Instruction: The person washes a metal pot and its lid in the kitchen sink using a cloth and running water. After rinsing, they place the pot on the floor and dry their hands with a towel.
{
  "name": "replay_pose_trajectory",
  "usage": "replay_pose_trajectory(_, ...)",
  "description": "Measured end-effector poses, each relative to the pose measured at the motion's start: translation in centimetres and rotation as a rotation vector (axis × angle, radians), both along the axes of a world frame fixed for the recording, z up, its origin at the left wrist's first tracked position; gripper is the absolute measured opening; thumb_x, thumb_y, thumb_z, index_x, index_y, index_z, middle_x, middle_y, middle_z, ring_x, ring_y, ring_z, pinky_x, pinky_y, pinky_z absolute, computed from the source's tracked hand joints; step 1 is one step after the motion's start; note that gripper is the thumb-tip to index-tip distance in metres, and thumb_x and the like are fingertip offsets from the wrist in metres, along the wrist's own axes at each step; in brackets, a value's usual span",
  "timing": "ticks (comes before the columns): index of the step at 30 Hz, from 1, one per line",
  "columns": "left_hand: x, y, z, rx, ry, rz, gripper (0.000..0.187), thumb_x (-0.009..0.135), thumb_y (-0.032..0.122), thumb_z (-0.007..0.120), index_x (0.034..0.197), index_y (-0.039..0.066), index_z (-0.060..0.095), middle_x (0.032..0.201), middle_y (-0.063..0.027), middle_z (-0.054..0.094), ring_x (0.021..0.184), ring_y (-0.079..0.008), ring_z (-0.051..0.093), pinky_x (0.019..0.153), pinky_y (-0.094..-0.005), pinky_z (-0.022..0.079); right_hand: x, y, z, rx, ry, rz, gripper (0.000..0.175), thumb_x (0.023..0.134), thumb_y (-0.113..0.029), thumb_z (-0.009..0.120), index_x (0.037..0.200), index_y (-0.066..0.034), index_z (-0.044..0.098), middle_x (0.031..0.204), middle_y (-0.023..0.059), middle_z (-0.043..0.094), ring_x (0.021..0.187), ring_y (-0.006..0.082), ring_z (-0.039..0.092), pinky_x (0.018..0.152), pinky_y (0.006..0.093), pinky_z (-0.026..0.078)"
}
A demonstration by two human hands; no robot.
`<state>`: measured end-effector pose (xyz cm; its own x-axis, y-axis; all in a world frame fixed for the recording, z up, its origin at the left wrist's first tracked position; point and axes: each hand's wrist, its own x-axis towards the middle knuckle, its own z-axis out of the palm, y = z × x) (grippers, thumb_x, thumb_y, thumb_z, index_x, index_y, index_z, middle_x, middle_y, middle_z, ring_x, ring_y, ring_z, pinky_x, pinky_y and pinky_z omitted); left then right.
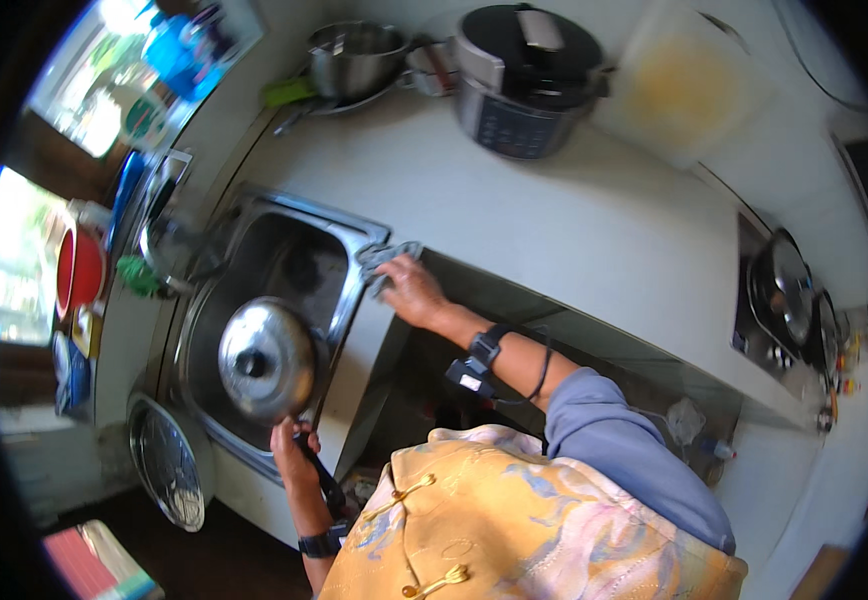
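Observation:
My left hand [295, 450] grips the black handle of a saucepan [320, 356]. The pan is held over the near part of the stainless-steel sink [207, 349]. A shiny domed metal lid [273, 360] with a black knob covers the pan, so its inside is hidden. My right hand [413, 291] holds a crumpled grey cloth [374, 262] at the sink's right corner, where the rim meets the counter edge. Both wrists wear black straps.
A curved faucet [160, 259] stands behind the sink. On the white counter [419, 180] are a multicooker [528, 82] and a steel pot [355, 60]. A round metal tray [168, 461] leans by the sink's left end. Lidded cookware [783, 289] sits on the stove at right.

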<state>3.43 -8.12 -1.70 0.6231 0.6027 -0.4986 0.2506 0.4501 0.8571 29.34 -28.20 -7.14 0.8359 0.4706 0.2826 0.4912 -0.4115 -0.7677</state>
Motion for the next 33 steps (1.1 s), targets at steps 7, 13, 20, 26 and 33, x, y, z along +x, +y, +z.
replay_pose_trajectory(7,0.2,-2.9,1.5,0.009,-0.061,-0.021,0.021,0.084,0.024,0.053,0.074,0.008,0.044,0.065,-0.0079,0.051,0.043,-0.0158,0.045,0.038,-0.0249,0.034,-3.5,-7.0,-0.5,0.089,0.369,0.079,0.024,0.073,-0.016,0.06,0.094,-0.0042,0.058,0.089,0.0157,0.055,0.084,0.0299,0.057,0.074,0.038,0.047)
replay_pose_trajectory(13,2.6,-5.0,2.9,-0.071,-0.175,-0.166,0.021,0.084,0.026,0.053,0.074,0.01,0.045,0.064,-0.0053,0.051,0.044,-0.0143,0.045,0.038,-0.0247,0.034,-5.3,-18.8,-0.5,0.081,0.479,-0.07,0.026,0.077,-0.017,0.063,0.098,-0.0022,0.059,0.087,0.0094,0.063,0.08,0.0174,0.06,0.074,0.03,0.048)
replay_pose_trajectory(20,8.6,-8.0,5.3,-0.074,-0.072,-0.304,0.022,0.085,0.03,0.052,0.075,0.013,0.043,0.061,-0.0021,0.051,0.043,-0.0113,0.044,0.038,-0.0231,0.034,-10.6,-29.5,2.1,0.294,0.576,-0.414,0.026,0.078,-0.014,0.061,0.098,0.0025,0.058,0.082,0.0108,0.063,0.07,0.0163,0.06,0.064,0.0296,0.049)
replay_pose_trajectory(26,13.4,-8.7,4.1,-0.078,-0.137,-0.622,0.027,0.086,0.035,0.053,0.074,0.012,0.046,0.06,-0.0001,0.05,0.044,-0.0101,0.042,0.037,-0.022,0.032,-19.0,-32.0,0.9,0.442,0.497,-0.74,0.023,0.079,-0.015,0.06,0.095,0.0018,0.058,0.075,0.0095,0.063,0.064,0.015,0.06,0.059,0.0297,0.049)
replay_pose_trajectory(33,16.5,-11.6,4.8,-0.028,-0.071,-0.838,0.025,0.086,0.037,0.054,0.076,0.015,0.047,0.058,0.0021,0.048,0.041,-0.0074,0.04,0.037,-0.0197,0.03,-30.9,-30.8,0.1,0.581,0.621,-1.035,0.024,0.083,-0.015,0.058,0.101,0.0005,0.058,0.08,0.0054,0.061,0.066,0.0107,0.057,0.062,0.0267,0.047)
